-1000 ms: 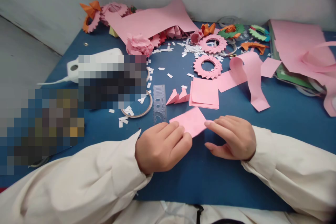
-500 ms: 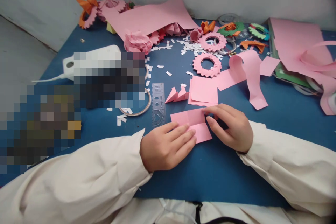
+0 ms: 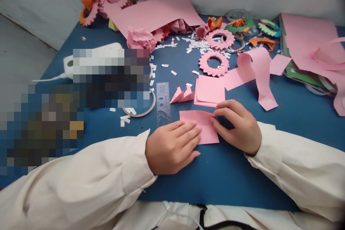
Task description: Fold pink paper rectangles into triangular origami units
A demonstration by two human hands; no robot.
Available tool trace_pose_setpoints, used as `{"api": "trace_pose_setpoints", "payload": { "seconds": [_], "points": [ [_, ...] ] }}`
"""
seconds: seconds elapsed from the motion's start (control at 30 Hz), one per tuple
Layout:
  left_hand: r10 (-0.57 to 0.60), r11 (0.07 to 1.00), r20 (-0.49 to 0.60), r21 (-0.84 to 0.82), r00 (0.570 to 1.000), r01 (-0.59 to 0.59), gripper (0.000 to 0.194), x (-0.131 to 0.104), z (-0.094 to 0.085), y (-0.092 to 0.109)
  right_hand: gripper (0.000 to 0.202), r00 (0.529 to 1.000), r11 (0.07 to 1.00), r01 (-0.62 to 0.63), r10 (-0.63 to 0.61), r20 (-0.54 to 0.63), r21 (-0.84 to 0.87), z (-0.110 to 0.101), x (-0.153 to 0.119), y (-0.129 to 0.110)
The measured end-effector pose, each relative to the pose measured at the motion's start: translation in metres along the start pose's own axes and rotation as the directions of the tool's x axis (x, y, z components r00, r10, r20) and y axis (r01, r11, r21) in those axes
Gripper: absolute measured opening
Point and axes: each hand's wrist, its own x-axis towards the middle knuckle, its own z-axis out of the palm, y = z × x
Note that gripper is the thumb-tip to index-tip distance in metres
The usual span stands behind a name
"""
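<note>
A creased pink paper sheet [image 3: 209,135] lies on the blue table in front of me. My left hand [image 3: 174,147] rests flat across its left part, fingers stretched out, covering that side. At the upper right corner, the thumb and fingertips of my right hand [image 3: 239,128] pinch the sheet's edge, which lifts slightly. Just beyond it sits a stack of pink paper squares [image 3: 211,90]. Two small folded pink pieces [image 3: 183,94] stand to the left of that stack, beside a clear plastic ruler [image 3: 163,106].
Pink pleated paper rings [image 3: 203,65] lie farther back among white paper scraps [image 3: 198,45]. A curled pink strip [image 3: 264,79] is at the right. A roll of tape [image 3: 153,106] and a white power strip [image 3: 98,57] lie at the left, partly blurred out.
My right hand has closed on the sheet's upper right corner. The sheet has shifted slightly right under my left hand, whose fingers have spread a little. The view has tilted slightly.
</note>
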Motion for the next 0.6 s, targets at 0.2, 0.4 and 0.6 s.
{"api": "trace_pose_setpoints", "payload": {
  "seconds": [0.2, 0.4, 0.6],
  "points": [
    [-0.106, 0.992, 0.015, 0.075, 0.994, 0.105, 0.026, 0.0006, -0.0020, 0.0010, 0.020, 0.965, 0.960, 0.262, -0.259, 0.046, -0.095, -0.0065, -0.0011, 0.0013],
    [-0.077, 0.990, 0.069, 0.127, 0.995, 0.067, 0.035, 0.0001, -0.0001, 0.0005, 0.024, 0.919, 0.919, 0.384, -0.370, 0.138, -0.094, -0.0089, 0.0014, 0.0028],
    [0.026, 0.982, 0.013, 0.188, 1.000, -0.028, 0.022, -0.0014, 0.0001, 0.0020, 0.026, 0.918, 0.930, 0.369, -0.365, 0.155, 0.005, -0.0053, 0.0019, 0.0038]
  ]
}}
